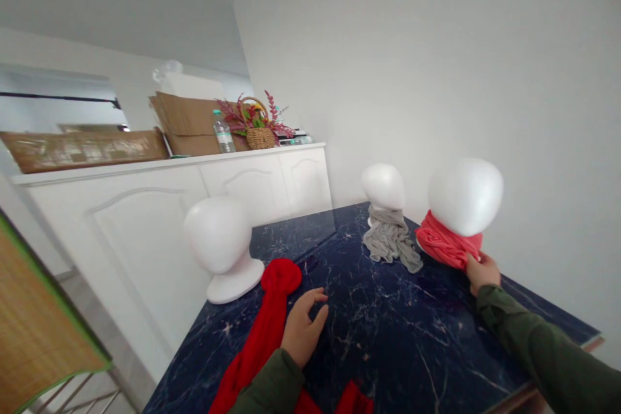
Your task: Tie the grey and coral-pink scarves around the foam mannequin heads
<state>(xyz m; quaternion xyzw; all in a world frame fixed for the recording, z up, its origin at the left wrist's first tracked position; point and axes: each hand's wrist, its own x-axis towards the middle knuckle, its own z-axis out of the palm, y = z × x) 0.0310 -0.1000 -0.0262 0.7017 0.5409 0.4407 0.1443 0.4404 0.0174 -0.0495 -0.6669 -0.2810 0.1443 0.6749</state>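
Observation:
Three white foam mannequin heads stand on a dark blue marble table (388, 330). The right head (464, 195) wears a coral-pink scarf (446, 244) around its neck; my right hand (481, 270) grips the scarf's lower edge. The middle head (384, 186) has a grey scarf (391, 239) draped down onto the table. The left head (220, 236) is bare. A red scarf (262, 330) lies stretched across the table beside it. My left hand (303, 326) rests on the tabletop with fingers apart, its side touching the red scarf.
A white cabinet (194, 207) runs behind the table, carrying cardboard boxes (187, 123), a water bottle (223, 132) and a wicker basket of flowers (259, 129). A white wall stands close on the right. A wooden panel (33, 330) is at the lower left.

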